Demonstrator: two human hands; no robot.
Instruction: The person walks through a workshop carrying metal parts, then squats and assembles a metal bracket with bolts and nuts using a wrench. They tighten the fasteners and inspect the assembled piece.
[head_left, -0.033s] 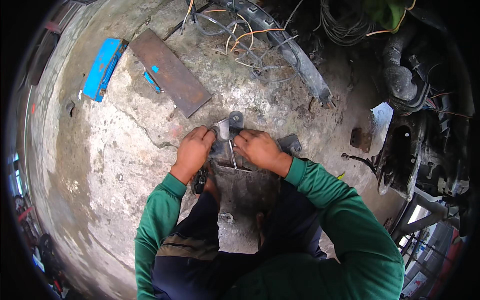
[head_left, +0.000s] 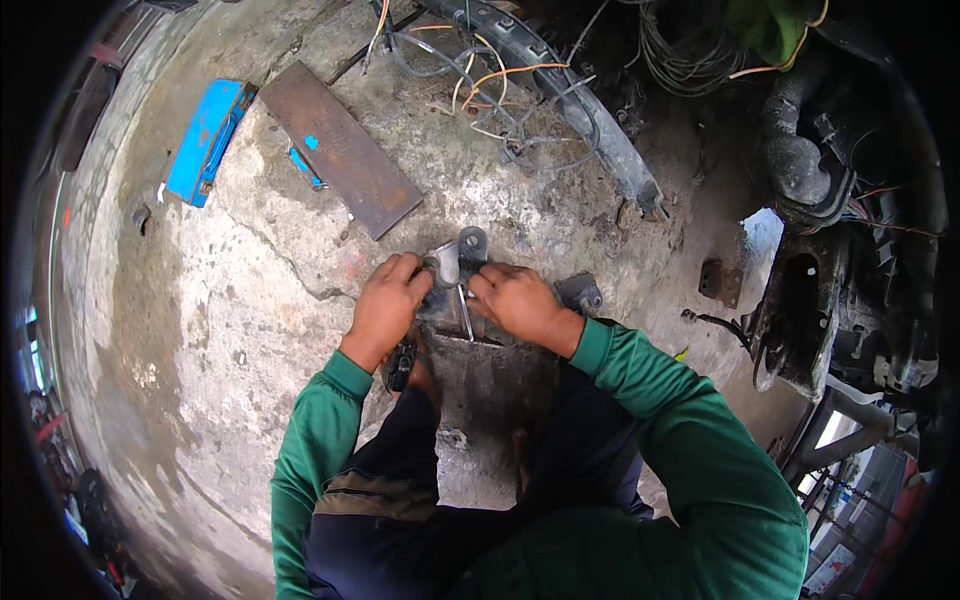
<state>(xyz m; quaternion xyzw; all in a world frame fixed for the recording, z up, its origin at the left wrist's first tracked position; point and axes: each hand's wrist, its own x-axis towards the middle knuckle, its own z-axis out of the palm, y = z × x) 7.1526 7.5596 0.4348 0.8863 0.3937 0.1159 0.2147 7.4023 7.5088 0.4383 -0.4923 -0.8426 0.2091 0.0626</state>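
Between my two hands, just beyond my feet, sits a greasy metal bracket with a pale grey rounded piece and a dark lug with a hole. My left hand is closed, its fingertips on the left side of this bracket. Closed too, my right hand presses its curled fingers against the right side; whatever they pinch is hidden. A thin shiny metal rod slants down between the hands. Below it lies a dark flat slab between my legs.
A rusty metal box lid and a blue toolbox lie at the upper left. Loose wires hang over a long metal beam. A small dark bracket is right of my hand. Vehicle parts crowd the right.
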